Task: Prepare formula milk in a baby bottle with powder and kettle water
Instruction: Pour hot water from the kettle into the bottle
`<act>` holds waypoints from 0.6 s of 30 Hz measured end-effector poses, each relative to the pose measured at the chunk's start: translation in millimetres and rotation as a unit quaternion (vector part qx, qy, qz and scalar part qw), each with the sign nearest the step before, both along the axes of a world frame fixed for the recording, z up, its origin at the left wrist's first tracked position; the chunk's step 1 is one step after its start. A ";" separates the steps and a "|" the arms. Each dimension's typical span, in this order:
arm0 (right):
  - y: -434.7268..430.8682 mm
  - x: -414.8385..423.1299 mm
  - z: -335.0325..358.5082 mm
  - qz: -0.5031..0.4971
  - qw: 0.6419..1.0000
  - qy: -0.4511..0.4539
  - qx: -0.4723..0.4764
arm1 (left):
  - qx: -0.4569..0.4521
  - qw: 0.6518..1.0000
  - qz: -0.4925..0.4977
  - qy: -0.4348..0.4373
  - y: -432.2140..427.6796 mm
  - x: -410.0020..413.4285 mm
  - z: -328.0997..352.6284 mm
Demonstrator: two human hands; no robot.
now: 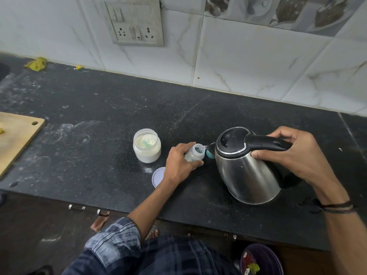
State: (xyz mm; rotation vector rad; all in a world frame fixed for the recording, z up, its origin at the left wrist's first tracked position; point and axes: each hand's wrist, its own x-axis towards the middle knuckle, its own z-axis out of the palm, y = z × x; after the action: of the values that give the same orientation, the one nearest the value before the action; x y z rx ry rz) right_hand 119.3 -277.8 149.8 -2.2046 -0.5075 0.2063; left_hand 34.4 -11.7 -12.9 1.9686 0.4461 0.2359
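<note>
My left hand grips a small clear baby bottle standing open on the dark counter. My right hand holds the black handle of a steel kettle, which is tilted left with its spout right at the bottle's mouth. A teal piece lies just under the spout beside the bottle. Left of the bottle stands an open jar of white powder with a scoop inside. The jar's pale lid lies flat near my left wrist.
A wooden cutting board lies at the counter's left edge. The tiled wall with a socket panel runs behind. A purple bin stands on the floor at lower right. The counter's front edge runs above drawer handles.
</note>
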 end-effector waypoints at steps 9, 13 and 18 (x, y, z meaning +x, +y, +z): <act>2.2 0.2 0.5 0.003 1.000 0.002 0.000 | 0.001 1.000 0.002 0.006 1.4 0.9 -3.5; 3.5 1.2 1.1 0.002 1.000 -0.003 -0.008 | -0.001 1.000 0.004 -0.002 1.1 1.4 -4.9; 4.5 0.7 1.8 0.000 1.000 0.004 -0.006 | -0.003 1.000 0.005 -0.003 2.7 1.4 -5.9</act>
State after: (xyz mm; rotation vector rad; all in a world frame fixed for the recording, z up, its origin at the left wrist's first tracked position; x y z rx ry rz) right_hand 120.1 -273.3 151.6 -2.2143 -0.5030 0.2179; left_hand 35.9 -9.0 -18.8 1.9602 0.4515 0.2469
